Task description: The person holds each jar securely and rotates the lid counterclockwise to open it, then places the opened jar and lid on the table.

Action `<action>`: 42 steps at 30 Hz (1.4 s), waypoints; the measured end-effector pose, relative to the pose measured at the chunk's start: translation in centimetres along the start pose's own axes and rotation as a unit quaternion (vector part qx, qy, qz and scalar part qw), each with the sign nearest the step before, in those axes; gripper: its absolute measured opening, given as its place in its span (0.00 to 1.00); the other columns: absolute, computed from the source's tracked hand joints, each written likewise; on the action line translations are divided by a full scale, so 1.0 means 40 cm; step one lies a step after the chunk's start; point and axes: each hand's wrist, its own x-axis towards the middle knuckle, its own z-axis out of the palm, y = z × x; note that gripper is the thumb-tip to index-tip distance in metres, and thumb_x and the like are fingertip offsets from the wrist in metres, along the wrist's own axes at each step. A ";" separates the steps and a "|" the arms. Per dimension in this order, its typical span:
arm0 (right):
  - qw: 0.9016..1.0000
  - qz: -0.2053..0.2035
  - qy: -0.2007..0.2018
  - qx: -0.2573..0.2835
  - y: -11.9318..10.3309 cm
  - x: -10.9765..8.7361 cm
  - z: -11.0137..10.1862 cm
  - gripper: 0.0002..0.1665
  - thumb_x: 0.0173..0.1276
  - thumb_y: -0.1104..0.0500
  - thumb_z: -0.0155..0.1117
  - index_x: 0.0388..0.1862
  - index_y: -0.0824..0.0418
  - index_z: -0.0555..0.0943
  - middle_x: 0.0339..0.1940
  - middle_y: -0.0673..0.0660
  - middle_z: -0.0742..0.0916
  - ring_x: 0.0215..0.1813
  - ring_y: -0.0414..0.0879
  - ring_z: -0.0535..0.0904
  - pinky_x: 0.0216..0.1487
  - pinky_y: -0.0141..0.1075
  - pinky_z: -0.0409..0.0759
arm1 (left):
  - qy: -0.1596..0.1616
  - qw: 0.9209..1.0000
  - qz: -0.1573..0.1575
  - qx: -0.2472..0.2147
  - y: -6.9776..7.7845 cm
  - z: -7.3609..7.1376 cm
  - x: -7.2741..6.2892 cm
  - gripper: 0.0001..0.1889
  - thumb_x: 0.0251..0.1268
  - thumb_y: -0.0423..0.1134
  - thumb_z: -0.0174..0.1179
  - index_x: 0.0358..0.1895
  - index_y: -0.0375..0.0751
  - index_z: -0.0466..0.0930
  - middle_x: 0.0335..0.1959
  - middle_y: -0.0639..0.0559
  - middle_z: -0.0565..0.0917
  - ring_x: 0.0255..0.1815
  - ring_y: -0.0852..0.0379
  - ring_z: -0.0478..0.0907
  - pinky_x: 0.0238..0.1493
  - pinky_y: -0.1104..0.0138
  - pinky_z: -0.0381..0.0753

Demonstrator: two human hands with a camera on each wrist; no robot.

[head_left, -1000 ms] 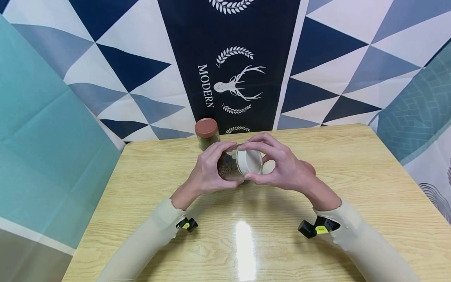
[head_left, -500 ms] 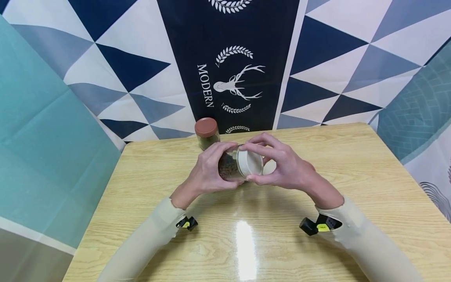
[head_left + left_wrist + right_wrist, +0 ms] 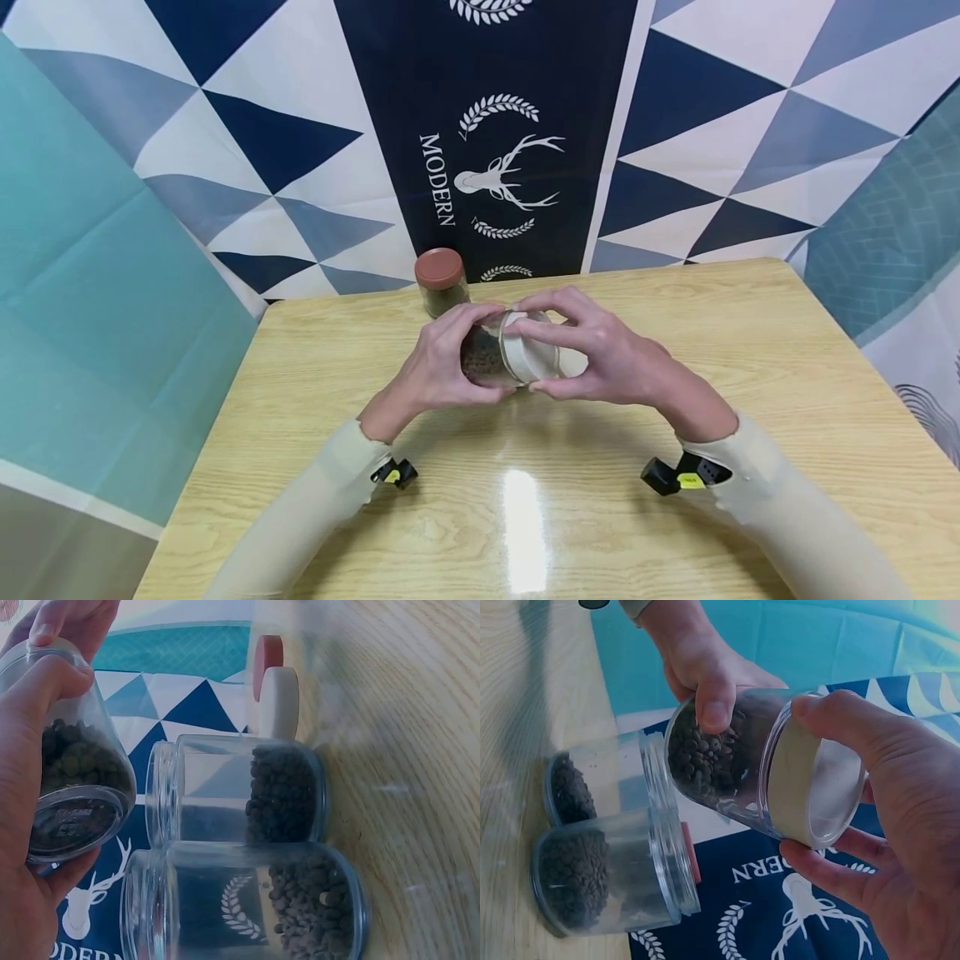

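My left hand (image 3: 450, 358) grips a clear glass jar (image 3: 720, 750) part filled with dark beans or pellets, tilted above the table. A white lid (image 3: 799, 787) sits on its mouth, facing right. My right hand (image 3: 603, 354) holds this lid by its rim, thumb on one side and fingers on the other. Two lidless glass jars, one nearer (image 3: 225, 900) and one farther (image 3: 225, 795) in the left wrist view, stand side by side below my hands with similar dark contents. The hands mostly hide them in the head view.
A jar with a red-brown lid (image 3: 439, 279) stands at the table's back edge, against the patterned cloth (image 3: 495, 125). Beyond the lidless jars, a loose white lid (image 3: 280, 701) and a red one (image 3: 268, 664) lie on the wooden table (image 3: 360, 517).
My right hand's fingers have shifted round the white lid, and its wrist has moved slightly to the right. The left hand keeps its grip on the jar almost unmoved.
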 end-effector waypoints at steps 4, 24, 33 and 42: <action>1.000 0.017 0.002 0.006 -0.008 0.001 0.004 0.32 0.78 0.40 0.75 0.73 0.55 0.85 0.69 0.66 0.85 0.70 0.61 0.82 0.58 0.56 0.93 | 0.004 1.000 -0.004 -0.006 -0.002 0.000 -0.003 0.51 0.41 0.45 0.90 0.73 0.33 0.77 0.63 0.40 0.89 0.62 0.47 0.88 0.66 0.52 0.91; 0.958 0.274 0.007 0.085 -0.063 0.014 0.024 0.44 0.64 0.59 0.88 0.78 0.57 0.81 0.65 0.63 0.85 0.57 0.56 0.86 0.35 0.33 0.93 | -0.001 1.000 -0.018 -0.009 -0.004 0.002 -0.008 0.51 0.41 0.45 0.90 0.73 0.34 0.77 0.64 0.40 0.88 0.63 0.44 0.88 0.67 0.51 0.91; 0.961 0.264 0.015 0.079 -0.060 0.010 0.029 0.39 0.63 0.59 0.88 0.73 0.58 0.85 0.62 0.61 0.86 0.56 0.52 0.86 0.35 0.33 0.93 | -0.002 1.000 -0.016 -0.014 -0.003 0.008 -0.008 0.51 0.42 0.45 0.90 0.73 0.33 0.77 0.65 0.39 0.88 0.64 0.42 0.88 0.68 0.50 0.91; 0.974 0.216 0.009 0.061 -0.053 0.005 0.024 0.40 0.62 0.59 0.88 0.74 0.57 0.84 0.63 0.60 0.85 0.59 0.51 0.84 0.37 0.34 0.92 | -0.006 1.000 -0.020 -0.012 -0.003 0.007 -0.006 0.51 0.42 0.45 0.90 0.73 0.34 0.77 0.64 0.37 0.89 0.64 0.42 0.88 0.68 0.50 0.91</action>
